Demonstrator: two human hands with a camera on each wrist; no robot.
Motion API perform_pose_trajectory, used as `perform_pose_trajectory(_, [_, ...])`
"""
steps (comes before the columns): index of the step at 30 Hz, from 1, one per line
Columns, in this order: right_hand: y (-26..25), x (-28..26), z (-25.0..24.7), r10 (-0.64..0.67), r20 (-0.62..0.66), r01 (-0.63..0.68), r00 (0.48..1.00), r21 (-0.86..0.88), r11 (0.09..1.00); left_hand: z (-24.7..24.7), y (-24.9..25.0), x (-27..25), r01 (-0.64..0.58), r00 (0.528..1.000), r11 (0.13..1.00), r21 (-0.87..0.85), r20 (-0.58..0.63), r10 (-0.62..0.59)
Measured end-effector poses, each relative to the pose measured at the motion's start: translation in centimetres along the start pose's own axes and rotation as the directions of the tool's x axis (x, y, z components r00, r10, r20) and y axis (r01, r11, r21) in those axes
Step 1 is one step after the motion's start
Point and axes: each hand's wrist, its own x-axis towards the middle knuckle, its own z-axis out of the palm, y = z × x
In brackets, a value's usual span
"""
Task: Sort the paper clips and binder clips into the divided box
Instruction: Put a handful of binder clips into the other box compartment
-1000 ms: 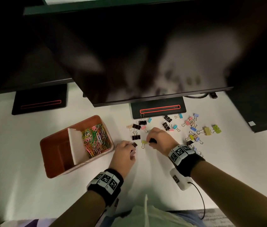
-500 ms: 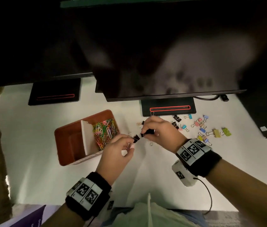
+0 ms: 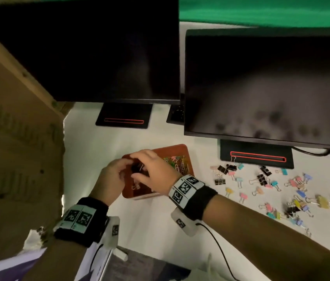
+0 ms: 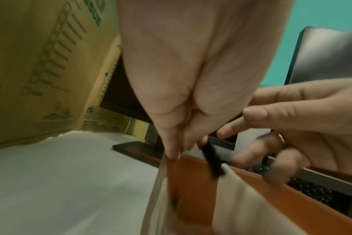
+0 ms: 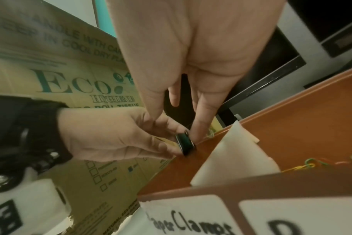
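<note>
The brown divided box stands on the white desk, with a white divider inside. Coloured paper clips fill its right compartment. Both hands hover over the left compartment. My left hand pinches a black binder clip by its top, just above the box rim. My right hand arches over it with fingers spread and loosely bent, and its index fingertip is beside the clip. One binder clip lies in the left compartment. Several loose binder clips lie scattered to the right.
Two dark monitors on black stands stand behind the box. A tall cardboard box walls off the left side. The box front carries handwritten labels. A cable runs from my right wrist.
Both hands have moved left from the loose clips to above the box's left compartment, each carrying a black binder clip. The right hand's fingers have since spread. My view has swung left.
</note>
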Motion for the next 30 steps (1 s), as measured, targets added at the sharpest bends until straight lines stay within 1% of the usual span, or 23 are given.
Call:
perform_pose_trajectory(2, [1.0, -1.8, -1.5, 0.009, -0.051, -0.009, 0.999, -0.011, 1.000, -0.1, 1.1, 0.1, -0.026, 0.998, 0.999, -0.024, -0.053, 0.025])
perform_pose_trajectory(4, [2.9, -4.3, -3.4, 0.037, -0.113, -0.041, 0.993, -0.035, 0.999, 0.3, 3.2, 0.0, -0.093, 0.993, 0.994, -0.053, -0.078, 0.089])
perform_pose_trajectory(6, [6.1, -7.1, -5.4, 0.122, -0.189, -0.140, 0.974, -0.085, 0.986, 1.6, 5.9, -0.4, -0.165, 0.986, 0.981, -0.106, -0.015, 0.164])
perform_pose_trajectory(7, [7.9, -8.4, -6.3, 0.184, -0.229, -0.215, 0.956, -0.119, 0.969, 2.6, 7.3, -0.7, -0.190, 0.980, 0.971, -0.143, 0.029, 0.196])
perform_pose_trajectory(9, [11.4, -10.8, -8.1, 0.320, -0.285, -0.382, 0.904, -0.198, 0.903, 5.4, 10.0, -1.2, -0.211, 0.966, 0.954, -0.211, 0.105, 0.237])
perform_pose_trajectory(10, [12.9, -11.7, -8.9, 0.379, -0.292, -0.450, 0.878, -0.233, 0.862, 7.1, 11.1, -1.5, -0.212, 0.958, 0.950, -0.230, 0.143, 0.248])
perform_pose_trajectory(12, [15.0, -13.1, -10.3, 0.462, -0.269, -0.528, 0.845, -0.283, 0.800, 10.9, 12.9, -2.0, -0.215, 0.936, 0.948, -0.236, 0.228, 0.270])
perform_pose_trajectory(14, [16.5, -13.6, -10.9, 0.497, -0.232, -0.547, 0.836, -0.289, 0.785, 14.7, 14.0, -2.4, -0.206, 0.913, 0.959, -0.195, 0.314, 0.260])
perform_pose_trajectory(16, [17.4, -13.5, -10.9, 0.503, -0.192, -0.538, 0.843, -0.286, 0.793, 17.9, 14.3, -2.5, -0.143, 0.909, 0.984, -0.105, 0.381, 0.173])
perform_pose_trajectory(17, [17.7, -13.3, -10.8, 0.499, -0.173, -0.528, 0.849, -0.292, 0.797, 19.0, 14.5, -2.4, -0.105, 0.911, 0.992, -0.076, 0.393, 0.127])
perform_pose_trajectory(18, [18.0, -13.1, -10.6, 0.492, -0.159, -0.517, 0.856, -0.299, 0.802, 20.0, 14.5, -2.1, -0.078, 0.916, 0.995, -0.059, 0.389, 0.094])
perform_pose_trajectory(21, [18.6, -12.4, -10.0, 0.469, -0.134, -0.486, 0.873, -0.309, 0.817, 21.9, 14.4, -0.5, -0.028, 0.945, 0.999, 0.035, 0.328, 0.015])
perform_pose_trajectory(23, [18.9, -11.9, -9.7, 0.476, -0.125, -0.490, 0.870, -0.317, 0.812, 22.7, 14.2, 0.7, -0.003, 0.952, 0.997, 0.080, 0.304, -0.021])
perform_pose_trajectory(26, [19.1, -11.3, -9.4, 0.484, -0.149, -0.506, 0.862, -0.311, 0.805, 23.6, 13.6, 1.9, -0.017, 0.951, 0.990, 0.138, 0.308, -0.027])
perform_pose_trajectory(28, [19.3, -11.2, -9.4, 0.489, -0.156, -0.513, 0.858, -0.308, 0.801, 23.9, 13.1, 2.2, -0.062, 0.957, 0.987, 0.151, 0.290, 0.016])
perform_pose_trajectory(30, [19.6, -11.5, -9.6, 0.500, -0.133, -0.516, 0.856, -0.285, 0.808, 24.1, 12.6, 2.2, -0.097, 0.961, 0.988, 0.121, 0.269, 0.061])
